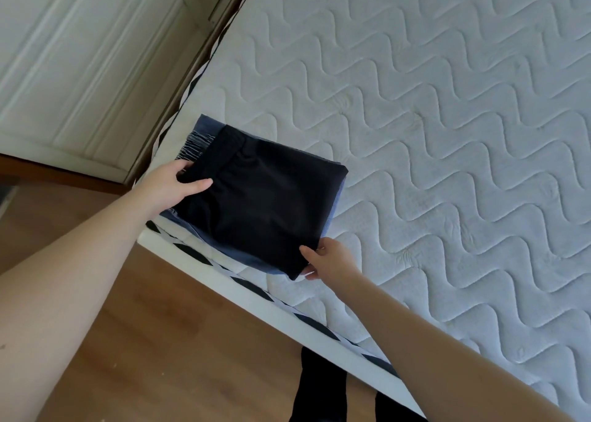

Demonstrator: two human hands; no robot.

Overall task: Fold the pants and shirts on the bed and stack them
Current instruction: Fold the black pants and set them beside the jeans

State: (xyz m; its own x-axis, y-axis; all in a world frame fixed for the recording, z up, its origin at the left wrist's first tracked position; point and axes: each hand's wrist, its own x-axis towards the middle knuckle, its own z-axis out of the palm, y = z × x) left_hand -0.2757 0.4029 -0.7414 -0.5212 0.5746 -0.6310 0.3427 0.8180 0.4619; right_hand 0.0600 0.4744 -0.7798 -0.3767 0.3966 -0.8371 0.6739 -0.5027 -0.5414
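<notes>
While both hands grip folded black garment (262,197), left hand (174,184) and right hand (329,258) pinching opposite edges, stack (208,125) at mattress (447,133) corner nearly complete; no loose clothes visible.

Both arms come into view bare right up to where the frame cuts them off, no sleeves showing, no watch, no bracelet. The left hand (172,186) and the right hand (329,258) are bare too, no gloves, no rings to be made out. Down at the bottom edge, black trouser legs (323,389), plain dark fabric.
</notes>
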